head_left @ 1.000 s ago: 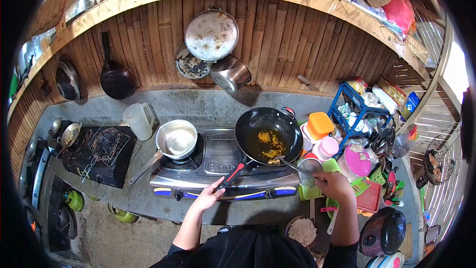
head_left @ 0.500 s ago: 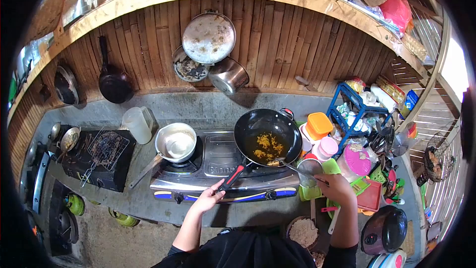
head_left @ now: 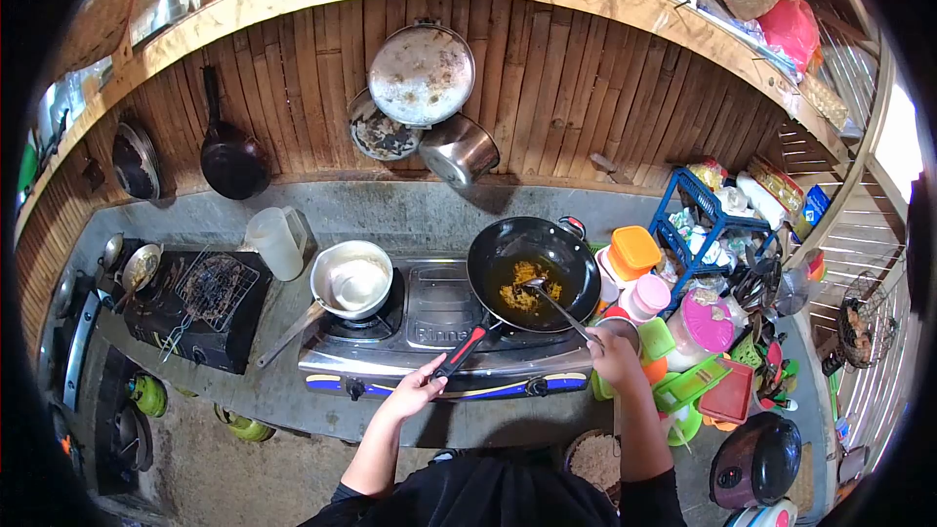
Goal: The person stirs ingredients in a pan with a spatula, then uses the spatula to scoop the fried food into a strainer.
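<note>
A black frying pan with yellow fried food sits on the right burner of a two-burner gas stove. My left hand grips the pan's red-and-black handle at its near end. My right hand holds a metal spatula whose blade rests in the food at the pan's middle. A steel pot with white contents stands on the left burner.
Plastic containers, a blue basket and green and red trays crowd the counter to the right. A black grill and a white jug stand left of the stove. Pans hang on the bamboo wall. A bowl of rice sits near me.
My right hand has moved left and forward, bringing the spatula's blade from the pan's near right edge into the middle of the food. My left hand has stayed on the pan handle.
</note>
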Demonstrator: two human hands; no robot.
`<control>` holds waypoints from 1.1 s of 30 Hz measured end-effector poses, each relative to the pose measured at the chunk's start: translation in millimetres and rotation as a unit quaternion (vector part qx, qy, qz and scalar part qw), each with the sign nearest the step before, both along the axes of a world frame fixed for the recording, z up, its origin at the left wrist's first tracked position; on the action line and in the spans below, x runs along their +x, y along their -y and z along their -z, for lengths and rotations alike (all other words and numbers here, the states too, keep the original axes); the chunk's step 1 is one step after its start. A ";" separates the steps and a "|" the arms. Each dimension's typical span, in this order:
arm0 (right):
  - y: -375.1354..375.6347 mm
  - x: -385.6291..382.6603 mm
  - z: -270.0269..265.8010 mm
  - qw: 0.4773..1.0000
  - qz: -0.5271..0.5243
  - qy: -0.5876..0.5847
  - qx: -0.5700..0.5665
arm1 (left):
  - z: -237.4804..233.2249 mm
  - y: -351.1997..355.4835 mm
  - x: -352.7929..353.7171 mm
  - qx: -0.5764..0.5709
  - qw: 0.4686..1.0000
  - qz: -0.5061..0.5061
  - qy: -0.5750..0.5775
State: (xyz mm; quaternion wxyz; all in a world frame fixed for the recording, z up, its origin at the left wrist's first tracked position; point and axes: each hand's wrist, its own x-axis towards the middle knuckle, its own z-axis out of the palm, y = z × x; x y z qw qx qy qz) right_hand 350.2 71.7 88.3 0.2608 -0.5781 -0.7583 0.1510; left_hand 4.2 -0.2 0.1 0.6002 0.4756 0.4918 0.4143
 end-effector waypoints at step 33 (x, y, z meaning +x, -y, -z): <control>65.7 27.0 -30.3 0.998 0.053 0.023 -0.027 | 5.3 -1.2 -1.0 0.013 1.000 -0.004 -0.014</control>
